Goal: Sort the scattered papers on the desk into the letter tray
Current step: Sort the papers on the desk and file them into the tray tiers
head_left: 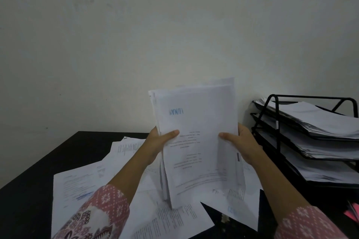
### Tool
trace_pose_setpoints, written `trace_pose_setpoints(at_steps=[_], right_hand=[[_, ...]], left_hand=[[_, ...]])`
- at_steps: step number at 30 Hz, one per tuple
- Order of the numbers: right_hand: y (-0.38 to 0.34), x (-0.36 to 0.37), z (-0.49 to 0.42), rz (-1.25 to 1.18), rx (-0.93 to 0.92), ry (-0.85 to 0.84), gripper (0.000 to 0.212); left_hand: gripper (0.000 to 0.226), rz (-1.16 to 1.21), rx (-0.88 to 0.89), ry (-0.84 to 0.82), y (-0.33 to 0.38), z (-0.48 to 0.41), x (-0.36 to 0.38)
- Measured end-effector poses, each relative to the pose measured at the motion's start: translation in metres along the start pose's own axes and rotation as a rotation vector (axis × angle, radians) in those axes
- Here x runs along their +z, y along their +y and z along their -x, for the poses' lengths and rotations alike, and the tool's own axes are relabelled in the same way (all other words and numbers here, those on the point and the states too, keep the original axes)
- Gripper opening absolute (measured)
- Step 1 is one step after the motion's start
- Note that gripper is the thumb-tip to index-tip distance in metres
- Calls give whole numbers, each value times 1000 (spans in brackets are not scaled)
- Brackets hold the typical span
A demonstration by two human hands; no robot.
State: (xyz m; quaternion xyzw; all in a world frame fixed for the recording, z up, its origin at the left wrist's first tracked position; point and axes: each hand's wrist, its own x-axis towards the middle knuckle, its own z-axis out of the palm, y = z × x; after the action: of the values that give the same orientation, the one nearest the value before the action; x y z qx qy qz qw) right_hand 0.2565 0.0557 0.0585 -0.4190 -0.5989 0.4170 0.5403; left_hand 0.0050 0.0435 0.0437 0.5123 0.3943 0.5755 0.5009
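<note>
I hold a thick stack of white papers (196,122) upright in front of me, its lower edge standing on the loose sheets on the desk. My left hand (159,141) grips the stack's left edge with the thumb across the front page. My right hand (240,143) grips the right edge the same way. A blue stamp shows upside down on the front page. More printed sheets (93,182) lie scattered over the black desk (29,196) beneath my arms. The black wire letter tray (275,114) stands at the right, its tiers filled with papers.
A plain pale wall rises directly behind the desk. Something pink (352,213) lies at the desk's right edge below the tray. The desk's left part is bare black surface.
</note>
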Motion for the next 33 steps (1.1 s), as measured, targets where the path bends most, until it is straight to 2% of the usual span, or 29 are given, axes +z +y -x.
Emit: trace_pose_setpoints(at_steps=[5,8,10,13,18,21,25,29,33], right_hand=[[-5,5,1,-76,-44,104,31],[-7,6,0,-107,-63,118,33],[-6,7,1,-95,-62,122,31],[-5,9,4,-110,-58,102,29],[-4,10,5,-101,-65,117,32],[-1,12,4,-78,-41,166,33],[4,14,-3,-15,-28,244,39],[11,7,-10,85,1,309,44],[25,-6,-14,178,92,370,44]], left_hand=[[27,-5,75,68,10,1,6],[22,30,115,49,17,1,5],[26,9,133,7,19,3,4],[49,2,125,-15,18,4,4],[34,1,112,-38,12,8,-6],[21,-102,61,-66,0,10,-14],[30,-261,-22,-104,-17,7,-23],[39,-487,-140,27,-37,0,-33],[49,-478,-272,118,-57,0,-35]])
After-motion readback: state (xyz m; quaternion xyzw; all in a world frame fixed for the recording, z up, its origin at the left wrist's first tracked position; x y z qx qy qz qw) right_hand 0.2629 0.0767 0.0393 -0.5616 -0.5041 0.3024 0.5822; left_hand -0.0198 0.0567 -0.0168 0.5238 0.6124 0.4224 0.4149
